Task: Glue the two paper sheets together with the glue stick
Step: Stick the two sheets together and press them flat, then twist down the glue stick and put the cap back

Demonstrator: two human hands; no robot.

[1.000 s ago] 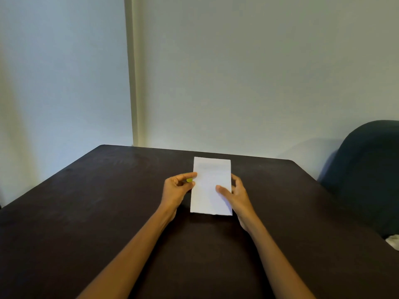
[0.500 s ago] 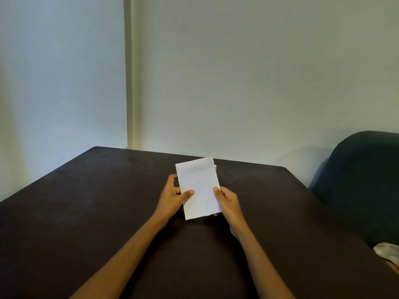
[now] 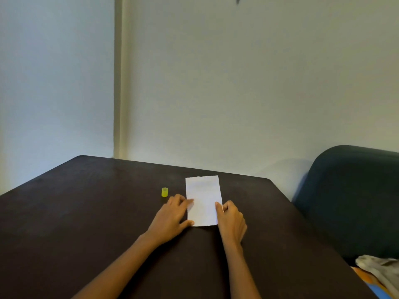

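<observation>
The paper (image 3: 204, 201) is laid flat on the dark table (image 3: 86, 212). It is pressed at its left edge by the spread left hand (image 3: 171, 216) and pinched at its right edge by the right hand (image 3: 232, 221). A yellow cap (image 3: 164, 192) stands apart, left of the paper; a dark sofa (image 3: 354, 201) is noted at the right

White paper (image 3: 204, 199) flat on table; yellow glue cap (image 3: 164, 192) upright, left.

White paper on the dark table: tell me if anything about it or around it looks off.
Little stands out. The white paper lies flat on the dark table, both hands at its side edges; its near edge looks slightly ragged. A small yellow-green cap stands apart to its left. No glue stick body is visible.
</observation>
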